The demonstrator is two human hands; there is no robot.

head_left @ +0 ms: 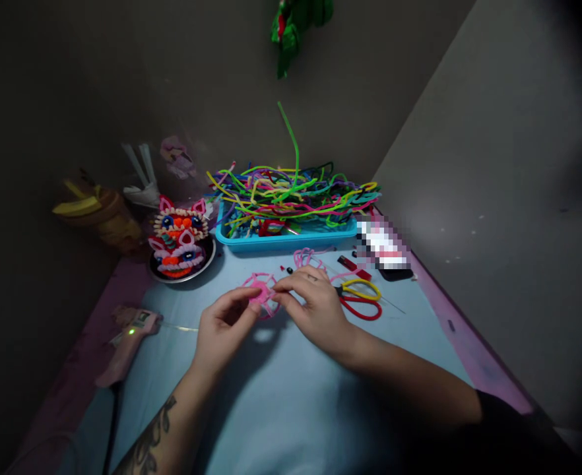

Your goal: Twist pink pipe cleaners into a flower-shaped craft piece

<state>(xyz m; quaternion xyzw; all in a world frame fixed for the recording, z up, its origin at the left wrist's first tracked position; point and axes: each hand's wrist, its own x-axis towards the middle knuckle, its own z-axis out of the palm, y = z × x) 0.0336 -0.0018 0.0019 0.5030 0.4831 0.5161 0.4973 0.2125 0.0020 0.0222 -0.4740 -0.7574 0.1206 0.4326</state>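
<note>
Both hands meet over the light blue table top (271,396) around a pink pipe-cleaner piece (261,290), a small looped shape with a solid round centre. My left hand (224,326) pinches its lower left edge between thumb and fingers. My right hand (311,303) grips its right side with curled fingers. The piece is held just above the table.
A blue tray (291,239) heaped with coloured pipe cleaners stands at the back. Left of it a finished pipe-cleaner lion head (179,241) sits on a metal plate. A pink glue gun (130,333) lies at the left. Scissors (360,297) and another pink loop piece (308,256) lie right.
</note>
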